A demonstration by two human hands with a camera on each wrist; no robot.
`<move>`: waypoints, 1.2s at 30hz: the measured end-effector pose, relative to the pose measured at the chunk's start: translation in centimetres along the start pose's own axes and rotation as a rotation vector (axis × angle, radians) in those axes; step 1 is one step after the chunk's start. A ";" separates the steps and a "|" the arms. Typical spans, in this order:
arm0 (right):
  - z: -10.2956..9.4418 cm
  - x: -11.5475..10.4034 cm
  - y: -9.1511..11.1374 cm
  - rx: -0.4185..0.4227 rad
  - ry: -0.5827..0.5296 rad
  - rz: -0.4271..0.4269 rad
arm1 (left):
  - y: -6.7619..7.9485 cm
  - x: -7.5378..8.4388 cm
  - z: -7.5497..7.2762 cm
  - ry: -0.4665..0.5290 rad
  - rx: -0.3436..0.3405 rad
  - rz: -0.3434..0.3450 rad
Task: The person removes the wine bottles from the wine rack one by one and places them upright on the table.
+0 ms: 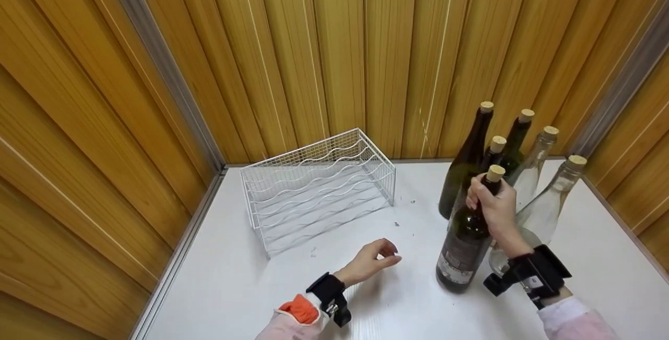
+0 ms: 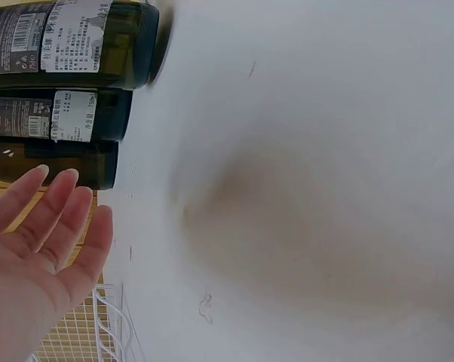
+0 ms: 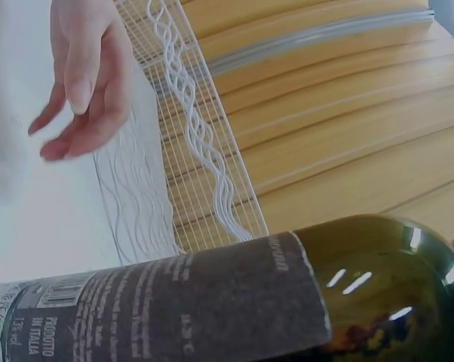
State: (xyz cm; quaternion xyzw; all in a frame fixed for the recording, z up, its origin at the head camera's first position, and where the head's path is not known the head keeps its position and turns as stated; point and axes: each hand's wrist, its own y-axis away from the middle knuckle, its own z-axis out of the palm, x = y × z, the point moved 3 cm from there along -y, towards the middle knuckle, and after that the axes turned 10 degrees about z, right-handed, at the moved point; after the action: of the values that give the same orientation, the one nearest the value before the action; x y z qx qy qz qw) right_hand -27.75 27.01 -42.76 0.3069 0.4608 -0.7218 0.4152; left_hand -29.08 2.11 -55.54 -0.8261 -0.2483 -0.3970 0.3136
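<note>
My right hand grips the neck of a dark green wine bottle, just below its cork. The bottle stands nearly upright, leaning slightly, its base close to the white table. In the right wrist view the dark label of this wine bottle fills the lower part. Over the table, left of the bottle, is my left hand, holding nothing, its fingers relaxed and slightly bent. The left wrist view has this left hand with fingers spread, below the labelled bottles. A white wire wine rack stands farther back, left of centre.
Several other corked bottles crowd behind and beside the held one, including a dark bottle at the back and a clear bottle on the right. Wood-panelled walls enclose the white table at the back and sides.
</note>
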 end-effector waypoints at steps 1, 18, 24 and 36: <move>-0.4 0.1 -0.1 -0.006 -0.015 -0.013 | 0.0 0.0 0.0 -0.003 -0.002 0.002; -2.8 -1.0 -0.2 0.066 0.050 -0.056 | 0.3 -0.4 -0.1 -0.034 0.004 0.012; -2.8 -1.7 0.0 0.063 0.097 -0.091 | 0.4 -0.4 -0.1 -0.035 -0.005 0.022; -1.5 -3.2 0.8 0.067 0.239 -0.129 | 0.4 -0.5 -0.1 -0.041 0.002 0.027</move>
State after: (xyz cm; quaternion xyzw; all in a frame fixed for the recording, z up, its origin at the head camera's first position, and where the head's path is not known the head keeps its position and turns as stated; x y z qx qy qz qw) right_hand -25.43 29.20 -41.02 0.3743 0.5015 -0.7202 0.2996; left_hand -29.10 1.69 -56.05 -0.8370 -0.2437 -0.3755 0.3147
